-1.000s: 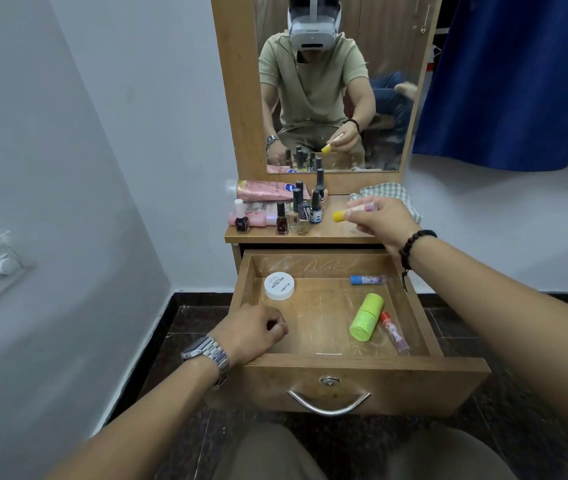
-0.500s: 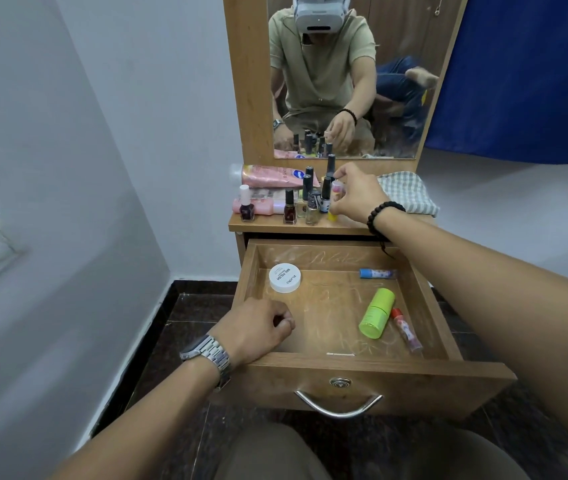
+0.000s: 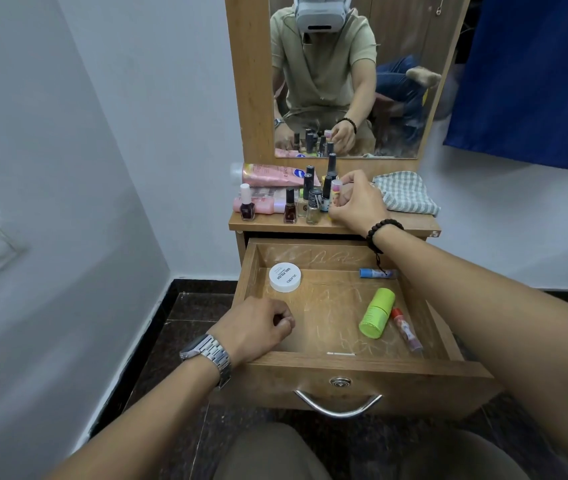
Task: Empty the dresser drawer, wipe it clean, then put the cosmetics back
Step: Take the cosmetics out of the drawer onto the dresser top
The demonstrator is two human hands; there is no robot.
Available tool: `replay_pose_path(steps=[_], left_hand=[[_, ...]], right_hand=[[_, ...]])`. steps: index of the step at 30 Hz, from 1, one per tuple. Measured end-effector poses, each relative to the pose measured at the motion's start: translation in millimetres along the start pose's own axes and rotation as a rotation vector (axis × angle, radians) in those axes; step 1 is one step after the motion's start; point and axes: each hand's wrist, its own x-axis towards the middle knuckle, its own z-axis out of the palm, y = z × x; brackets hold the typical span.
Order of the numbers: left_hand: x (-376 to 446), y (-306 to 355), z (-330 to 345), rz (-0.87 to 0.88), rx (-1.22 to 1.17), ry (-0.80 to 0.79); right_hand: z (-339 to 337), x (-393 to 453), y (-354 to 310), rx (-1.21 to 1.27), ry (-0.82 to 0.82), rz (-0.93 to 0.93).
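1. Drawer [image 3: 351, 367] of scratched brown wood, pulled fully out below the wooden dresser top [image 3: 410, 225], curved metal handle [image 3: 338, 408] on its front.
2. Inside: round white flat jar [image 3: 285, 277] near the far-left corner; small blue tube [image 3: 376, 273] lying against the far wall at right; lime-green cylindrical stick [image 3: 377, 312] lying on its side right of centre; thin red-capped clear tube [image 3: 406, 329] just beside it, toward the right wall.
3. Left hand [image 3: 254, 329], steel watch [image 3: 208, 355] on the wrist, resting on the near-left corner of the drawer, fingers [image 3: 284, 320] curled into a loose fist, holding nothing visible.
4. Right hand [image 3: 357, 204], black bead bracelet [image 3: 383, 228] on the wrist, up on the dresser top, fingers closed around a small lip-balm stick with a pale pink top [image 3: 336, 190], upright, its yellow bottom end at the wood surface.
5. Just left of that stick: cluster of dark-capped nail polish bottles [image 3: 312, 202], standing upright, close together.
6. Further left: dark red polish bottle with a white cap [image 3: 247, 204], in front of a pink bottle lying on its side [image 3: 263, 205].
7. Behind the cluster: large pink tube with a blue round logo [image 3: 275, 174], lying flat against the mirror base.
8. Right of the hand: grey-and-white checked cloth [image 3: 407, 197], crumpled on the dresser top.
9. Above: wood-framed mirror [image 3: 247, 81], reflecting a seated person in an olive shirt.
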Motion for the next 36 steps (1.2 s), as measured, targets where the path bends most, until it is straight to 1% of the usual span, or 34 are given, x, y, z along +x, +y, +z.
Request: replay_pose_path(steps=[3, 4, 7, 8, 9, 10, 12, 14, 17, 20, 23, 26, 28, 31, 34, 36], left_hand=[[0, -1, -1, -0.016, -0.009, -0.005], [0, -1, -1, -0.018, -0.008, -0.010], [2, -2, 0, -0.021, 0.000, -0.020], [2, -2, 0, -0.021, 0.003, -0.020], [3, -2, 1, -0.020, 0.005, -0.017], [3, -3, 1, -0.018, 0.005, -0.014], [3, -3, 1, -0.013, 0.004, -0.015], [3, -3, 1, -0.013, 0.004, -0.019], [3, -4, 1, -0.015, -0.002, -0.027], [3, -3, 1, -0.015, 0.008, -0.039], [3, -3, 0, -0.023, 0.018, -0.044], [3, -1, 1, -0.027, 0.019, -0.046], [3, -2, 1, -0.032, 0.018, -0.048], [3, -1, 1, -0.039, 0.021, -0.056], [1, 2, 1, -0.046, 0.032, -0.055], [1, 1, 2, -0.052, 0.030, -0.044]], right_hand=[[-7, -8, -1, 0.057, -0.010, 0.020], [-13, -12, -4, 0.121, 0.037, 0.032], [-34, -25, -4, 0.321, 0.298, 0.046], [-43, -30, -2, 0.347, 0.340, 0.043], [-51, -35, 1, 0.352, 0.347, 0.036], [-57, -41, 5, 0.347, 0.322, 0.040], [-65, -55, 18, 0.335, 0.220, 0.059], [-71, -69, 30, 0.244, 0.106, 0.052], [-76, -86, 43, 0.002, -0.077, 0.016], [-76, -102, 48, -0.179, -0.309, -0.008], [-65, -114, 52, -0.481, -0.480, -0.046], [-58, -128, 53, -0.731, -0.564, -0.069], [-56, -137, 51, -0.817, -0.622, -0.059], [-50, -143, 52, -0.936, -0.662, -0.118], [-41, -142, 50, -0.976, -0.708, -0.098], [-37, -141, 49, -0.965, -0.697, -0.066]])
